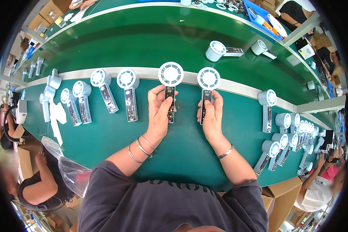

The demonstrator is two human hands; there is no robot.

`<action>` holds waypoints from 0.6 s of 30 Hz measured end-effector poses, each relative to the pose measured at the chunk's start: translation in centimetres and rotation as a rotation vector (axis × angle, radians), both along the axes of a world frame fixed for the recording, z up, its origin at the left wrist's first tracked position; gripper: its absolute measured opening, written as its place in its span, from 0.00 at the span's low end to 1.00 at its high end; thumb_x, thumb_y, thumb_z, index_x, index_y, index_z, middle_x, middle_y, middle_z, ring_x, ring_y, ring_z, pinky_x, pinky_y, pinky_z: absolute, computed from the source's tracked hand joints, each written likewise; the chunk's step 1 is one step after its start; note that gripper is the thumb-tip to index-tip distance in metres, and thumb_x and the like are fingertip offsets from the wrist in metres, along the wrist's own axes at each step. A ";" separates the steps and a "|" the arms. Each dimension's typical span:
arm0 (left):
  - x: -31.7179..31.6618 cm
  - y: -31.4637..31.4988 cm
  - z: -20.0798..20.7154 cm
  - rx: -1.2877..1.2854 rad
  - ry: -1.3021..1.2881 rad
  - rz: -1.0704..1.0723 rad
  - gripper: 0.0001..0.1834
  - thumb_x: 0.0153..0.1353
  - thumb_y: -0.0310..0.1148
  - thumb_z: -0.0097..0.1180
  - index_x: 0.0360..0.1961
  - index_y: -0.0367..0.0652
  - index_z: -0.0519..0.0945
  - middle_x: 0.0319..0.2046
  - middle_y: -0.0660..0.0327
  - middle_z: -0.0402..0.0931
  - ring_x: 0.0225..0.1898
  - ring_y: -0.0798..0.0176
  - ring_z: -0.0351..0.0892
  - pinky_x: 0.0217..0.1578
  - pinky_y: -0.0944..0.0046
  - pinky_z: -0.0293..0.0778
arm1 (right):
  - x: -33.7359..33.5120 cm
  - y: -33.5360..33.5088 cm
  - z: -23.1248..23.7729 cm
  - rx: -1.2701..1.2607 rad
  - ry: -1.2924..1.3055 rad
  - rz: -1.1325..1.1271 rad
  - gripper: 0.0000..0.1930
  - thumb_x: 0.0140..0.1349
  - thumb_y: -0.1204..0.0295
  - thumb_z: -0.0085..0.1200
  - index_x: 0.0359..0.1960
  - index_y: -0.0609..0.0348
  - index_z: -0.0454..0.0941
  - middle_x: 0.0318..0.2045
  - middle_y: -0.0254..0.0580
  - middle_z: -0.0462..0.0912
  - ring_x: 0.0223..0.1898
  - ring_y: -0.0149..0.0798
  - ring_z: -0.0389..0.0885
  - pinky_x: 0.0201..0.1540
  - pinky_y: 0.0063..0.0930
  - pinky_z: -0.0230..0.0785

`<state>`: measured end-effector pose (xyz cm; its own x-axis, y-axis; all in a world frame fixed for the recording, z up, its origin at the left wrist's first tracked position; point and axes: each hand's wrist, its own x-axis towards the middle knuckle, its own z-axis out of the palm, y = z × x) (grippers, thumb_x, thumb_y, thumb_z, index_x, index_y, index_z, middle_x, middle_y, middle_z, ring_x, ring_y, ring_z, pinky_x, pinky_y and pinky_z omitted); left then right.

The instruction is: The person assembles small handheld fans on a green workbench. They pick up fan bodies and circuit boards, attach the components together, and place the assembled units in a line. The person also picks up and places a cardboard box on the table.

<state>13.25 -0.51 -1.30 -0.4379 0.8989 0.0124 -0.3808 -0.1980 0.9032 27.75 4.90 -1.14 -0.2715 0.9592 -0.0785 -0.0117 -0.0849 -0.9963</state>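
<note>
My left hand is wrapped round the handle of a pale blue handheld fan, its thumb on the bare circuit board in the handle. In my right hand is a matching handheld fan, also gripped by the handle with the thumb on its board. Both fans stand head away from me, side by side and apart, over the green table. Their round white grilles face up. Fingers hide part of each handle.
Several similar fans lie to the left, such as one fan, and many more crowd the right, including a fan. Two sit on the green belt beyond a pale rail. A cardboard box is at lower right; co-workers sit on both sides.
</note>
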 end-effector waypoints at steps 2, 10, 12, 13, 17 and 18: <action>0.0 -0.1 0.0 0.002 -0.006 0.002 0.18 0.63 0.27 0.44 0.54 0.43 0.59 0.43 0.53 0.71 0.31 0.73 0.68 0.30 0.73 0.69 | 0.0 0.0 -0.1 -0.003 0.008 0.001 0.20 0.66 0.68 0.35 0.58 0.61 0.52 0.31 0.39 0.71 0.20 0.27 0.68 0.18 0.20 0.63; 0.1 -0.2 0.0 0.007 -0.007 0.025 0.18 0.63 0.27 0.45 0.54 0.43 0.59 0.44 0.53 0.71 0.31 0.73 0.68 0.30 0.74 0.69 | 0.1 -0.1 0.1 -0.017 0.031 0.013 0.20 0.66 0.68 0.35 0.58 0.60 0.53 0.31 0.38 0.71 0.21 0.28 0.68 0.19 0.20 0.64; 0.1 -0.2 0.0 0.007 -0.002 0.035 0.18 0.63 0.27 0.45 0.54 0.43 0.59 0.44 0.53 0.71 0.32 0.73 0.68 0.30 0.74 0.69 | 0.1 -0.1 0.0 -0.003 0.036 0.014 0.20 0.66 0.67 0.35 0.58 0.60 0.53 0.30 0.38 0.71 0.21 0.28 0.68 0.19 0.20 0.64; 0.2 -0.1 -0.1 0.007 0.003 0.043 0.18 0.63 0.27 0.45 0.54 0.43 0.59 0.44 0.53 0.71 0.32 0.73 0.68 0.31 0.74 0.70 | 0.1 -0.1 -0.1 0.004 0.039 0.015 0.20 0.66 0.67 0.35 0.58 0.60 0.53 0.30 0.38 0.71 0.21 0.27 0.68 0.19 0.20 0.63; 0.2 -0.1 -0.2 0.005 0.011 0.062 0.18 0.63 0.27 0.45 0.54 0.43 0.59 0.44 0.53 0.71 0.32 0.74 0.68 0.31 0.74 0.70 | 0.1 0.0 -0.2 0.006 0.020 0.014 0.20 0.66 0.67 0.35 0.58 0.61 0.53 0.30 0.38 0.71 0.21 0.27 0.68 0.18 0.19 0.63; 0.2 -0.1 -0.3 0.004 0.006 0.055 0.18 0.63 0.27 0.45 0.54 0.42 0.59 0.44 0.53 0.71 0.32 0.74 0.68 0.31 0.74 0.70 | 0.2 0.0 -0.3 0.009 0.019 0.013 0.20 0.66 0.67 0.35 0.58 0.61 0.53 0.30 0.38 0.71 0.20 0.27 0.68 0.18 0.19 0.63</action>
